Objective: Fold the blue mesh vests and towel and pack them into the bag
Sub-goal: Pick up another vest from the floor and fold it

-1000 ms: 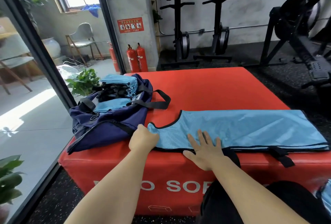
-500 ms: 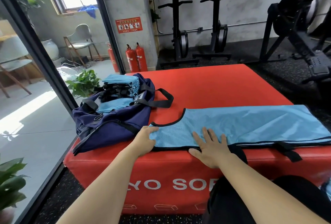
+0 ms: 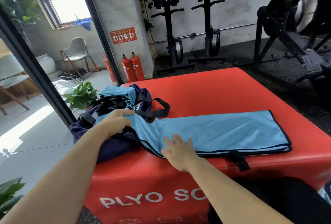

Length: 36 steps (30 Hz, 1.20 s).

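A long blue mesh vest (image 3: 223, 130) with black trim lies folded lengthwise on the red plyo box (image 3: 215, 87). My left hand (image 3: 114, 123) grips its left end and holds it lifted over the navy bag (image 3: 114, 145). My right hand (image 3: 179, 149) lies flat with straight fingers on the vest near the box's front edge. Inside the open bag sit folded blue vests (image 3: 118, 94) stacked at the far end. A black strap (image 3: 239, 159) of the vest hangs over the front edge.
The bag's black handle (image 3: 159, 107) loops onto the box top. A potted plant (image 3: 80, 96) stands left of the box beside a glass partition. Red fire extinguishers (image 3: 133, 68) and black gym machines (image 3: 188, 19) stand behind.
My left hand has lifted the vest's left end up and to the left, over the bag. My right hand stays pressed on the vest. The camera has turned.
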{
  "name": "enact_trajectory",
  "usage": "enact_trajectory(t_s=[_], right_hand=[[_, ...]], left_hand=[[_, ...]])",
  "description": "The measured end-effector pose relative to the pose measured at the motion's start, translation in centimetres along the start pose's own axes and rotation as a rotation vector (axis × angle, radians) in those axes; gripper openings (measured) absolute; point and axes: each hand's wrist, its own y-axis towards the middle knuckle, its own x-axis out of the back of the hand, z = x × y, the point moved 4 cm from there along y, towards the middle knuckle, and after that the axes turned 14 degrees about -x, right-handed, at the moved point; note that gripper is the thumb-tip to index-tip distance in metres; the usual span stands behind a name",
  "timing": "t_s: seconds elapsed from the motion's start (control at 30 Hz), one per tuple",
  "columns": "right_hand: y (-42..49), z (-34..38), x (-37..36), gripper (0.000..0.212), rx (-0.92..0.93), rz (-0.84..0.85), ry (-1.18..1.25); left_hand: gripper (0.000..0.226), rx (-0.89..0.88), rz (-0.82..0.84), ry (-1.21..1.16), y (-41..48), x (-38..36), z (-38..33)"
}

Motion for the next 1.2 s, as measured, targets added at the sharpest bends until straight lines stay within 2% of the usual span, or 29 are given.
enact_trajectory(t_s=[0.1,0.17,0.23,0.3,0.43,0.53,0.6,0.7,0.8,0.9,0.97,1.07,1.13,1.2], right_hand=[[0.4,-4.5,2.5,0.056,-0.109,-0.144,-0.140],[0.2,-8.7,2.9,0.060,-0.229,-0.147,-0.253],[-0.8,-11.6,2.4,0.064,-0.273,-0.096,-0.284],[-1.7,-13.2,1.9,0.063,-0.236,-0.077,-0.219],[-2.7,-16.7,4.0,0.048,-0.225,-0.245,-0.021],[-3.8,-20.0,6.3,0.041,-0.260,-0.363,0.063],[-4.8,-22.2,7.8,0.040,-0.291,-0.395,0.194],[-5.6,-25.4,8.9,0.039,-0.375,-0.390,0.502],[-4.8,-28.0,8.2,0.038,-0.444,-0.292,0.841],[-3.7,-29.6,7.5,0.026,-0.471,-0.237,1.030],[-3.3,-29.8,7.9,0.026,-0.483,-0.233,1.094],[-2.7,-30.1,8.6,0.044,-0.576,-0.209,1.085],[-2.1,-29.7,8.9,0.052,-0.623,-0.182,1.034],[-1.7,-29.3,9.1,0.052,-0.670,-0.179,0.933]], left_hand=[[0.049,-0.081,0.052,-0.035,1.5,-2.6,-3.8],[0.050,-0.121,0.123,-0.041,2.3,-6.0,-6.2],[0.052,-0.128,0.203,-0.012,2.9,-9.8,-7.8],[0.051,-0.122,0.270,0.012,3.1,-13.5,-9.2],[0.038,-0.190,0.364,0.103,3.5,-18.7,-12.7],[0.054,-0.240,0.383,0.186,4.5,-20.8,-16.0],[0.056,-0.294,0.369,0.183,5.5,-22.5,-18.8],[0.058,-0.363,0.402,0.169,6.4,-26.1,-22.1],[0.061,-0.364,0.518,0.193,5.4,-30.7,-22.5],[0.067,-0.359,0.527,0.127,4.6,-33.4,-21.6],[0.073,-0.342,0.547,0.033,4.4,-33.7,-21.4],[0.072,-0.225,0.592,-0.227,4.0,-32.5,-21.4],[0.068,-0.198,0.517,-0.327,4.5,-30.6,-20.9],[0.059,-0.180,0.361,-0.354,5.5,-28.0,-19.2]])
